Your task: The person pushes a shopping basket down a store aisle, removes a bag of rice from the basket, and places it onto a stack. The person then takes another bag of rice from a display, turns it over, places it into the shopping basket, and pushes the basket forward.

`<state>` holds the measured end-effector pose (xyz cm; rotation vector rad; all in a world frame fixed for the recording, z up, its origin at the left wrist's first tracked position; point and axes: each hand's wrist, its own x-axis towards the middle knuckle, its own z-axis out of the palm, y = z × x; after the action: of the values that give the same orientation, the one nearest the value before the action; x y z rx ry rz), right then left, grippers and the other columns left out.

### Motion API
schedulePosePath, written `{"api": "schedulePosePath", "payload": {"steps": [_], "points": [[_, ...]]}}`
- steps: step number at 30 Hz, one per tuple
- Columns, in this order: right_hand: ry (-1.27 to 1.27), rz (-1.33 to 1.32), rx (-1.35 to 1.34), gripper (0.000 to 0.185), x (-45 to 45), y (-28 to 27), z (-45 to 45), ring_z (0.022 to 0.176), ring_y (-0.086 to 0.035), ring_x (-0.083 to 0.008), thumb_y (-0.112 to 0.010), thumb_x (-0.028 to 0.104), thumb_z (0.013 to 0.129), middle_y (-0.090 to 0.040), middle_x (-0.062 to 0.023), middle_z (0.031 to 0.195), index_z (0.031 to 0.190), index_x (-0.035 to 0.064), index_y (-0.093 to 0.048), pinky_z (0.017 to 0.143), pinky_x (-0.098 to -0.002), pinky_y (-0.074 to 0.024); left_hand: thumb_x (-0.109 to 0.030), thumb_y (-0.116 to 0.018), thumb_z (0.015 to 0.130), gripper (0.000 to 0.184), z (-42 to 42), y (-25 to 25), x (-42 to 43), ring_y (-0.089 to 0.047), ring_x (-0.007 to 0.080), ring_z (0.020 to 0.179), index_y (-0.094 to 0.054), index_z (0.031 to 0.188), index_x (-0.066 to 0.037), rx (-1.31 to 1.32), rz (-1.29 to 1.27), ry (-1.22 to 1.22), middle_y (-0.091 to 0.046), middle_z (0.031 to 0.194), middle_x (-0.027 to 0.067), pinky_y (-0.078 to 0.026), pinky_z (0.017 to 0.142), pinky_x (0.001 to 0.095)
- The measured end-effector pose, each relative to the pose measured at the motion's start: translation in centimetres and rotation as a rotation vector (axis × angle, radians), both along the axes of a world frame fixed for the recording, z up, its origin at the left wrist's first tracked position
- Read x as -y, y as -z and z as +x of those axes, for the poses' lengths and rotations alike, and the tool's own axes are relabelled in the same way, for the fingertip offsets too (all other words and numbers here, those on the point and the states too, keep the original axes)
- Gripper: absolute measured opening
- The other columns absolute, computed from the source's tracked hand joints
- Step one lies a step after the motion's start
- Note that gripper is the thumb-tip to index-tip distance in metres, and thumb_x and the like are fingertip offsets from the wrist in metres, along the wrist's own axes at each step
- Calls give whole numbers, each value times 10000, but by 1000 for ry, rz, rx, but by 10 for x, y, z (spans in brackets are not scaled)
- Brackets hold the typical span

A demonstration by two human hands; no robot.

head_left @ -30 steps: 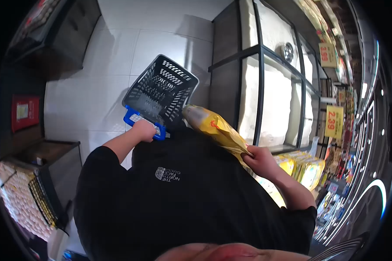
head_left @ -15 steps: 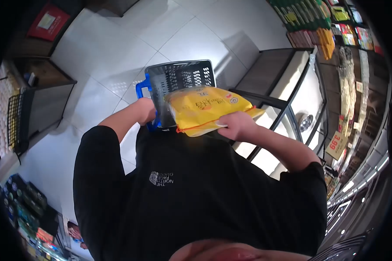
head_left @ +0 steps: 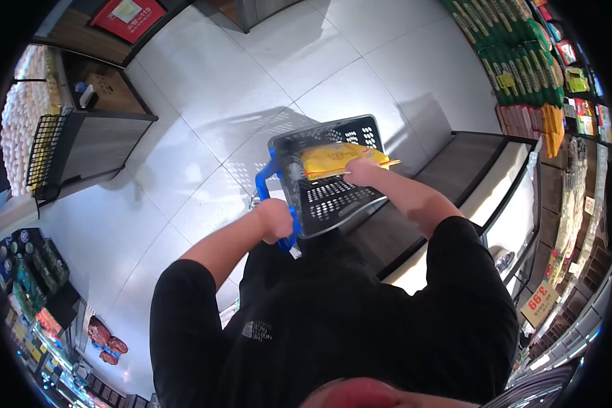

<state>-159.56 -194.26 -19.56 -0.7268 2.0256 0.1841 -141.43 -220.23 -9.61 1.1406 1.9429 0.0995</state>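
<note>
A dark grey perforated shopping basket [head_left: 294, 204] is in front of my body, its blue handle [head_left: 264, 180] along the left side. My left hand [head_left: 275, 219] is closed around the near end of that handle. With my right hand [head_left: 364, 171], I grip the near edge of a yellow plastic bag [head_left: 325, 160] with dark printing and a red strip along its edge. The bag lies tilted within the basket's opening, its right corner near the right rim. My right fingertips are partly hidden, and so are the bag's underside and the far part of the basket floor.
To the right stands a low dark ledge [head_left: 415, 204] beside a pale display case [head_left: 510, 204]. Green packages [head_left: 523, 68] hang at the upper right. An egg display [head_left: 24, 129] is at the left on a dark cabinet [head_left: 109, 146]. Pale floor tiles [head_left: 204, 95] lie ahead.
The yellow bag has gone from above the near rim down into the basket, still in my right hand. My left hand stays on the handle. The view has shifted, showing more floor.
</note>
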Motion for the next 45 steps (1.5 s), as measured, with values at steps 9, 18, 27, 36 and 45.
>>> {"api": "schedulePosePath", "payload": {"steps": [9, 18, 27, 36, 45], "points": [[-54, 5, -32, 403, -18, 113, -13, 1064, -715, -319, -629, 398, 861, -751, -144, 1098, 1111, 111, -762, 939, -436, -569, -160, -649, 785, 144, 20, 22, -28, -756, 322, 816, -788, 789, -126, 37, 65, -285, -763, 822, 100, -609, 699, 431], [-86, -60, 32, 323, -97, 123, -1, 1051, -714, -322, -668, 315, 837, -757, -132, 1078, 1054, 107, -785, 887, -435, -576, -173, -664, 775, 111, -3, 15, -61, -754, 298, 819, -771, 774, -142, 71, -25, -336, -765, 822, 82, -593, 695, 425], [29, 52, 104, 332, -143, 132, 16, 1087, -709, -304, -682, 310, 848, -758, -104, 1120, 1089, 104, -781, 906, -432, -561, -227, -677, 773, 150, -46, -2, -88, -730, 327, 818, -727, 898, -161, 168, -126, -322, -738, 834, 92, -580, 677, 452], [15, 139, -17, 377, -169, 155, 9, 1264, -617, -293, -699, 328, 877, -701, -81, 1291, 1192, 128, -760, 1006, -417, -512, -219, -721, 748, 155, -79, -6, -112, -741, 319, 825, -740, 875, -133, 92, -173, -138, -750, 838, 101, -592, 694, 455], [176, 306, -109, 436, -168, 110, 6, 1330, -576, -288, -692, 252, 871, -658, -97, 1378, 1283, 111, -721, 1121, -391, -431, -247, -676, 809, 186, -120, 2, -121, -758, 303, 868, -764, 922, -129, 34, -78, 16, -774, 905, 114, -601, 718, 442]]}}
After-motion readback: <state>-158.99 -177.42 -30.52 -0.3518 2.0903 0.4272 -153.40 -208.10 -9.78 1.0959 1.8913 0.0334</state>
